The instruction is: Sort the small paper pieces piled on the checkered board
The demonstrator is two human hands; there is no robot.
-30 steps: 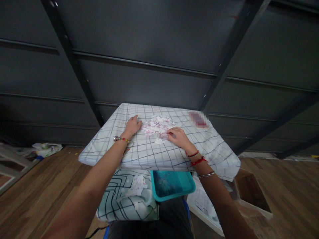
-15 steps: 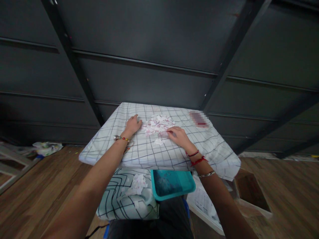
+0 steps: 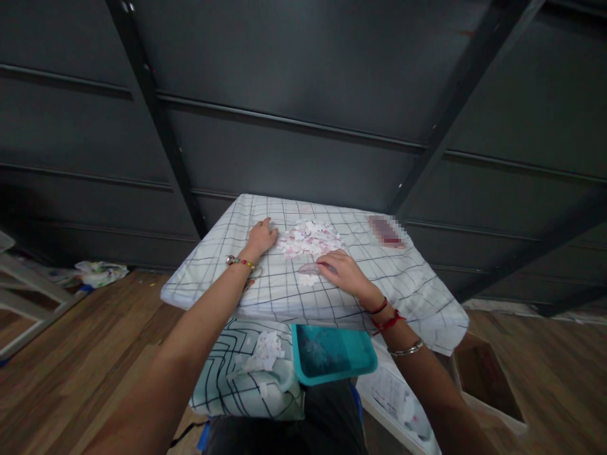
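Note:
A loose pile of small white paper pieces point(image 3: 310, 239) with pinkish marks lies in the middle of the cloth-covered table point(image 3: 279, 294). My left hand point(image 3: 262, 236) rests at the pile's left edge, fingers apart and holding nothing. Just in front of the pile, my right hand point(image 3: 345, 272) pinches a thin, see-through pinkish piece point(image 3: 309, 269) that looks like plastic; its exact kind is unclear. Under that piece, a few white scraps point(image 3: 308, 279) lie on the checked cloth.
A phone-like object point(image 3: 386, 232), blurred out, lies at the table's right. Below the front edge are a teal tray point(image 3: 336, 380) and a checked cushion point(image 3: 246, 401) bearing more white pieces point(image 3: 268, 349). An open carton point(image 3: 490, 379) stands right; a dark panelled wall point(image 3: 303, 155) rises behind.
My right hand has drawn the see-through piece slightly toward me, away from the pile and over the loose scraps. My left hand stays beside the pile. The whole view has shifted slightly.

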